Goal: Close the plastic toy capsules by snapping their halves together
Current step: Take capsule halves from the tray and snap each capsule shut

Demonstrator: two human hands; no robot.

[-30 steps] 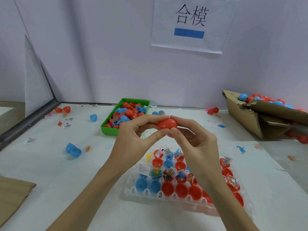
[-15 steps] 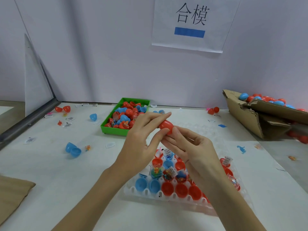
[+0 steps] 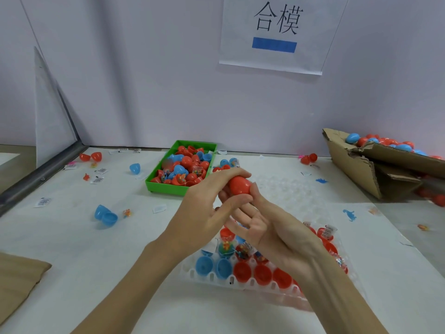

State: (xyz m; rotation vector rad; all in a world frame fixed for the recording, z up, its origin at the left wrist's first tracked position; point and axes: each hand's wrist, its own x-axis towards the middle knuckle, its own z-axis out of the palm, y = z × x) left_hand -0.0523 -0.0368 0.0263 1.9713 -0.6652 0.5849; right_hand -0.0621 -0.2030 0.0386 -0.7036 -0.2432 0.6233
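A red capsule (image 3: 239,185) sits raised above the white bench (image 3: 72,249), pinched between both hands. The left hand (image 3: 204,213) curls its fingers (image 3: 231,173) over the top and its thumb underneath; the right hand (image 3: 272,227) cups it from below with its thumb against the side. The hands hide the capsule's seam and much of the clear tray (image 3: 212,277) of red and blue halves. A torn cardboard box (image 3: 361,169) is cut off at the right edge. A green bin (image 3: 168,189) of capsules stands by the pale wall, under a paper sign (image 3: 277,32).
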